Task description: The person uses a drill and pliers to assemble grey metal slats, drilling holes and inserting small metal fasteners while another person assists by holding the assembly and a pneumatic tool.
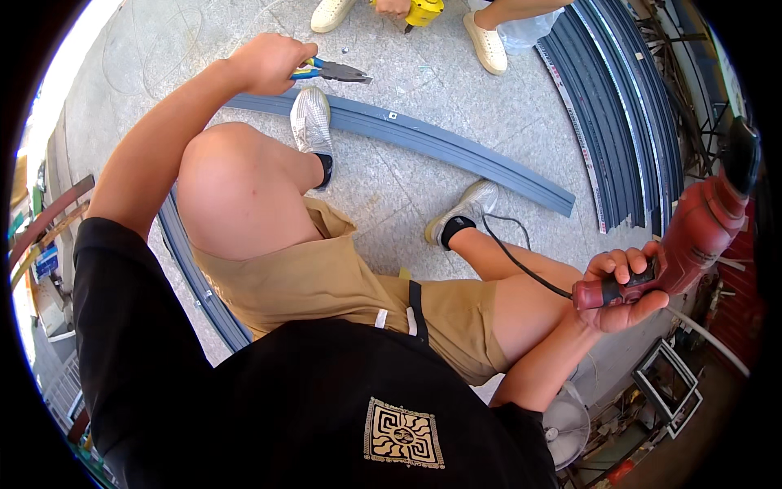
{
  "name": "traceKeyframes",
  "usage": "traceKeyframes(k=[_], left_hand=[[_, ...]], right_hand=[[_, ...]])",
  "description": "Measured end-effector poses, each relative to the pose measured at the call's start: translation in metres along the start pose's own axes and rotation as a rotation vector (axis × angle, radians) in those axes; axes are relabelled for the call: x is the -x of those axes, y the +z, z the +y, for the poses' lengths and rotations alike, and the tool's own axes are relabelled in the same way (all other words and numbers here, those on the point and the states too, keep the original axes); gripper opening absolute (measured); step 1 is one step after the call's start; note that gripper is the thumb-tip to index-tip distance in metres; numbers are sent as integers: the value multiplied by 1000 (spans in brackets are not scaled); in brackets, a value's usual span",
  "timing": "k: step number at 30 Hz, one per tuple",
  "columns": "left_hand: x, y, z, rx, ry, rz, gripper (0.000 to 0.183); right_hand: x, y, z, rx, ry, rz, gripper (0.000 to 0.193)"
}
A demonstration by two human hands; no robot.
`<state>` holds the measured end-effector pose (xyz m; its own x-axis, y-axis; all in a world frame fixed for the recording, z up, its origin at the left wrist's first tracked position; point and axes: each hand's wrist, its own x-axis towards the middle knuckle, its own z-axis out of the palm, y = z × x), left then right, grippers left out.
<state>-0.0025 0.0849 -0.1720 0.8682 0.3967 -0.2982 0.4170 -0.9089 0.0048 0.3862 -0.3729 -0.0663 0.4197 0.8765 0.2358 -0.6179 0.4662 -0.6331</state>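
The left hand (265, 65) has its fingers closed on the stiff-looking pliers (340, 72), above the floor (383, 183). The right hand (619, 314) wraps the grip of the red corded power drill (700, 236), a good hold, because the body is probably heavy. Beyond lies a grey profile (456, 152).

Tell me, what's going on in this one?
The person's left hand holds pliers with blue and yellow handles, and the right hand grips a corded red power tool. A long grey strip lies on the floor, with the person's left shoe over it. At the top edge, a co-worker's hand holds a yellow power tool.
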Motion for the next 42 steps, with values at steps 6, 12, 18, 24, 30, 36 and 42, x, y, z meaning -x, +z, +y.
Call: traceKeyframes(k=[6,12,18,24,30,36,42], left_hand=[[-15,97,18,118,-27,23,30],[-55,182,25,162,56,-3,32],[-80,193,41,246,155,-27,19],[-61,223,55,309,64,-46,23],[-33,206,59,337,61,-46,24],[-18,184,55,322,-7,-56,30],[-11,176,51,300,-55,-121,40]], right_hand=[[-1,-1,13,355,110,242,71],[-28,5,42,687,391,467,63],[-54,26,60,911,604,631,53],[-62,35,95,828,714,687,34],[-71,47,87,841,767,624,40],[-66,45,87,805,755,587,39],[-48,29,104,1096,756,529,32]])
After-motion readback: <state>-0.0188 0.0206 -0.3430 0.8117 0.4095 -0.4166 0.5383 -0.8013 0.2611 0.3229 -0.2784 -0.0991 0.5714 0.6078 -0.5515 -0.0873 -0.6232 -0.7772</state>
